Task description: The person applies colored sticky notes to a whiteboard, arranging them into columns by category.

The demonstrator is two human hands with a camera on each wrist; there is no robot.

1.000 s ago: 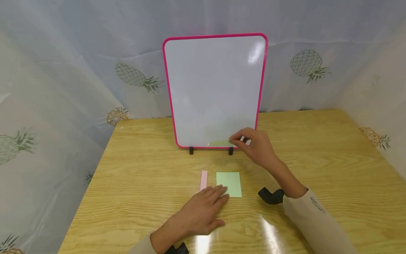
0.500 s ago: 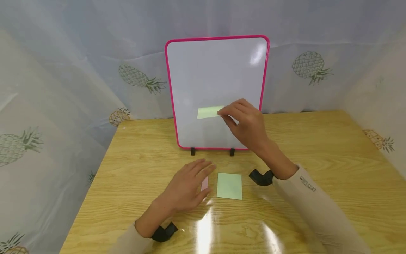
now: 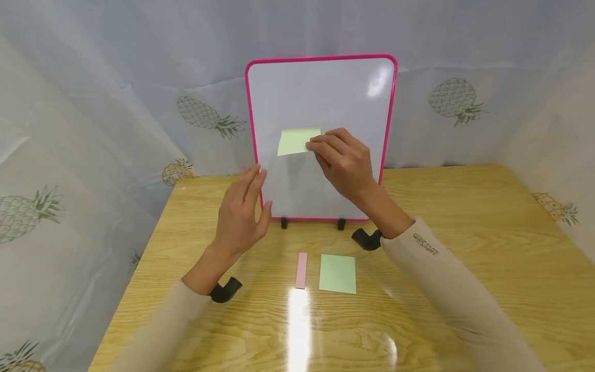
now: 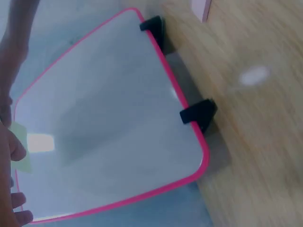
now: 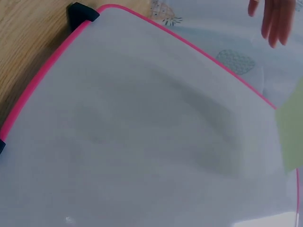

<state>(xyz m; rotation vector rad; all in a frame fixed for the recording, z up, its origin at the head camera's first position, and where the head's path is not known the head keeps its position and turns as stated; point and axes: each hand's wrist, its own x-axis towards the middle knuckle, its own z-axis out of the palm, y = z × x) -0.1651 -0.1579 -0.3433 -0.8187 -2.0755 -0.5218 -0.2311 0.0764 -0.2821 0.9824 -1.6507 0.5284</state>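
Note:
My right hand (image 3: 346, 163) pinches a pale green sticky note (image 3: 295, 140) by its right edge, in front of the whiteboard (image 3: 321, 98) with a pink frame. In the right wrist view a corner of that sticky note (image 5: 291, 135) shows at the right edge. My left hand (image 3: 239, 212) is raised near the board's lower left side, its fingers straight and spread, holding nothing. On the table below the board lie a square green sticky-note pad (image 3: 337, 274) and, to its left, a narrow pink strip (image 3: 301, 270).
Two black feet (image 3: 284, 223) hold the board upright on the wooden table (image 3: 437, 268). Behind it hangs a pale curtain (image 3: 116, 98) printed with pineapples. A black band piece (image 3: 226, 290) sits at the left wrist, and another (image 3: 367, 239) at the right.
The green note has risen from the board's bottom edge to about its middle, shifting left with my right hand. My left hand has lifted off the table beside the pad, up and leftward.

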